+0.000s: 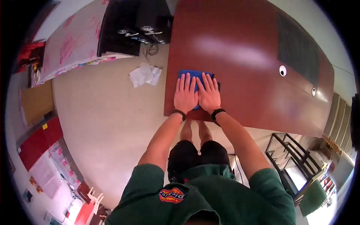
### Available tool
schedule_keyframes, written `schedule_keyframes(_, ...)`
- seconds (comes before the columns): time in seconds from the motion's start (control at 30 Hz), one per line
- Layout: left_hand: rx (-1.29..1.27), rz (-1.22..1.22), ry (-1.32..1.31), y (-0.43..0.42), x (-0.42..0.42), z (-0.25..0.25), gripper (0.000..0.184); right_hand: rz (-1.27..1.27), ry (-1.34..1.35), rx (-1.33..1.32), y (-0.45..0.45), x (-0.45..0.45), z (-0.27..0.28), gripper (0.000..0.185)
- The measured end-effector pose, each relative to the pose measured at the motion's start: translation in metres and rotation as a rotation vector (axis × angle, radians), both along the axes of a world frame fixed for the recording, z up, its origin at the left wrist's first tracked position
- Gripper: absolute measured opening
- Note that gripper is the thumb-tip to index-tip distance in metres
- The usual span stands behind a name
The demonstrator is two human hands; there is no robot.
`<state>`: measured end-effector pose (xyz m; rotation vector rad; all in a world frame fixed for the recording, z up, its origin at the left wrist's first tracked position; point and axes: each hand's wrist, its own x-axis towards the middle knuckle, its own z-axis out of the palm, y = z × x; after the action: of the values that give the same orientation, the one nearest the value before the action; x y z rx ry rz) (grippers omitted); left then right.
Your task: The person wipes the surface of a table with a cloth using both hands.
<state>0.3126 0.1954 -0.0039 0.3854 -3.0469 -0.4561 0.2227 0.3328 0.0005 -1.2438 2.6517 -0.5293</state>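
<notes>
Blue cloth [195,73] lies flat directly under both hands, on the red-brown table [243,93], close to the table's near left corner. Its far edge pokes out just past the fingertips and runs roughly side to side, with a slight tilt; a blue bit also shows between the heels of the hands. Long axis can't be told, hands cover most of it. A dark edge sticks out beside the right fingers. Black-framed rack [294,157] stands right of and behind the grip; its contents are too small to tell. Grip: left hand [186,93] and right hand [209,93] both palm down, fingers straight and slightly spread, thumb sides touching or nearly so, laid on the cloth with nothing pinched. Black wristband on each wrist. White papers [145,75] on floor left of the left hand; black appliances [150,22] farther off, ahead and left.
</notes>
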Motion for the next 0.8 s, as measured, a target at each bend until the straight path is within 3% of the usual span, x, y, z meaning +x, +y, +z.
schedule_keyframes(0.4,-0.027,0.007,0.031,-0.002,-0.003,-0.008,0.074,-0.009,0.027,-0.032,-0.001,-0.005,-0.003,0.061)
schedule_keyframes(0.8,-0.001,-0.019,0.155,-0.002,0.002,0.000,0.067,-0.024,0.168,-0.049,0.001,0.005,-0.007,0.058)
